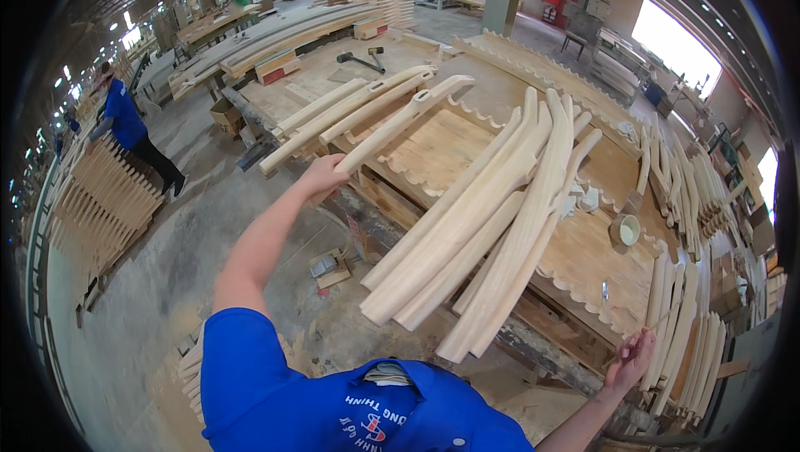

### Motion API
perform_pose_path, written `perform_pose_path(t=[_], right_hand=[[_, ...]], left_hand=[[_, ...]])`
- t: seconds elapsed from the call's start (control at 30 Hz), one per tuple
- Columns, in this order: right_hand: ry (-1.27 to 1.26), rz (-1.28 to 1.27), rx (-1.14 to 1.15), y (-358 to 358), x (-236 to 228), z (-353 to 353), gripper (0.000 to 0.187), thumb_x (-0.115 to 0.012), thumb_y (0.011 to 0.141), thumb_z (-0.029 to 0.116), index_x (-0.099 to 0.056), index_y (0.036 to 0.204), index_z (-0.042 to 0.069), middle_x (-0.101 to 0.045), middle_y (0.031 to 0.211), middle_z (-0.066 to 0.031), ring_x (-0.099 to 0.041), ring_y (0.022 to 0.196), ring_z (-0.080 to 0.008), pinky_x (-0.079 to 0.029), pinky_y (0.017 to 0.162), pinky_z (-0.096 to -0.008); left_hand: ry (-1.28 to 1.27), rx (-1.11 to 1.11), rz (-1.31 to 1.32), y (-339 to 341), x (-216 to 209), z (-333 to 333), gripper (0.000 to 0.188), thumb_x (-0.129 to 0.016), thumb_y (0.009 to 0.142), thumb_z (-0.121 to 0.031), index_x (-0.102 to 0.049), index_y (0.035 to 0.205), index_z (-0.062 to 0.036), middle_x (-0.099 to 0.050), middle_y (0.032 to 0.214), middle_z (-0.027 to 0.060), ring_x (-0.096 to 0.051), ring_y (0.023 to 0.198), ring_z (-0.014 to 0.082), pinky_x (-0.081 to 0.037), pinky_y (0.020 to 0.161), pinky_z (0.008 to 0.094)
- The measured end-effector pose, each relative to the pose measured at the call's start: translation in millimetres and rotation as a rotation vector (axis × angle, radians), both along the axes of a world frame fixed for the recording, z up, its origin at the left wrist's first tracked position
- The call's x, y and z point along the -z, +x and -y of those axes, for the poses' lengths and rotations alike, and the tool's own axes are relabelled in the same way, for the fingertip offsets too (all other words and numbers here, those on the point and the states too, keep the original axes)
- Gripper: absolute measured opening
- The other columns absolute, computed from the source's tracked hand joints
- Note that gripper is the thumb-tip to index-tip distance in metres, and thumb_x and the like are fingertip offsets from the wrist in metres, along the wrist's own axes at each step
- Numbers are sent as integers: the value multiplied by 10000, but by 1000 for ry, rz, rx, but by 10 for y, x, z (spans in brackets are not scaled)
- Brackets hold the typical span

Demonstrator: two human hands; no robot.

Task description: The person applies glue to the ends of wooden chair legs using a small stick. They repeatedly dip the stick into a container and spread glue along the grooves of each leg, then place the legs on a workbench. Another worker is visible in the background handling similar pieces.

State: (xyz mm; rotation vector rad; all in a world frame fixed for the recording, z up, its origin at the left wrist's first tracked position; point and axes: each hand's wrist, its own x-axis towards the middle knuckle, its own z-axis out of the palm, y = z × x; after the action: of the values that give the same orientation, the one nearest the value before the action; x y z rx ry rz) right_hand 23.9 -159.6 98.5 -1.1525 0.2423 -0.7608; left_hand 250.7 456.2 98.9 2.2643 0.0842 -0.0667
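Note:
My left hand (323,177) is closed around the near end of a pale curved wooden chair leg (392,129), which has a slot cut near its far end. Left of it, several similar wooden pieces (342,110) lie side by side on the bench. A loose pile of curved wooden pieces (492,210) rests across the bench in front of me, its near ends jutting over the edge. At the lower right, my right hand (632,359) has its fingers pinched together beside upright-looking wooden pieces (667,327). Whatever is between those fingers is too thin to make out.
Scalloped wooden strips (533,64) edge the plywood bench top (442,148). On it are a pale cup (624,229) and two mallets (358,60). More wooden parts (675,177) stand at the right. A person in blue (127,119) works by a slatted stack (104,194) at the left.

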Motion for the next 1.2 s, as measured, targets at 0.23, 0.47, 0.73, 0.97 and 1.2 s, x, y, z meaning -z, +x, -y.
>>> perform_pose_path(t=[0.23, 0.47, 0.73, 0.97, 1.2], right_hand=[[-48, 34, -49, -16, -56, -259, 149, -478, 981, 187, -553, 991, 59, -500, 690, 0, -378, 475, -37, -257, 404, -174], [-3, -10, 55, -181, -13, -333, 136, -490, 976, 187, -554, 987, 67, -506, 685, 7, -386, 477, -28, -255, 389, -165], [-49, -63, 120, -310, -83, -452, 129, -500, 971, 193, -545, 976, 72, -506, 690, 13, -393, 485, -19, -264, 382, -158], [-110, -86, 125, -250, -137, -590, 136, -499, 973, 195, -542, 973, 66, -493, 683, 13, -383, 479, -27, -260, 386, -169], [-112, -70, 109, -279, -239, -676, 128, -497, 973, 189, -530, 941, 69, -494, 679, 10, -379, 468, -36, -259, 386, -169]], left_hand=[[459, -60, 226, 370, 63, -188, 487, -559, 826, -445, -596, 1143, -77, -667, 958, 165, -638, 865, 274, -489, 777, 421], [906, -414, 16, 366, 193, -1195, 489, -405, 926, -503, -519, 1199, -114, -629, 1123, 166, -552, 1089, 350, -443, 864, 497], [778, -298, 79, 449, 214, -1464, 553, -322, 934, -554, -585, 1088, -92, -660, 969, 200, -631, 916, 364, -490, 776, 480], [993, -119, 624, 625, 323, -1061, 381, -548, 870, -428, -570, 1037, -87, -606, 1049, 147, -604, 930, 341, -482, 760, 455], [729, -57, 315, 1058, 424, -925, 391, -606, 864, -296, -532, 1139, -27, -617, 1072, 191, -585, 1034, 360, -470, 873, 446]])
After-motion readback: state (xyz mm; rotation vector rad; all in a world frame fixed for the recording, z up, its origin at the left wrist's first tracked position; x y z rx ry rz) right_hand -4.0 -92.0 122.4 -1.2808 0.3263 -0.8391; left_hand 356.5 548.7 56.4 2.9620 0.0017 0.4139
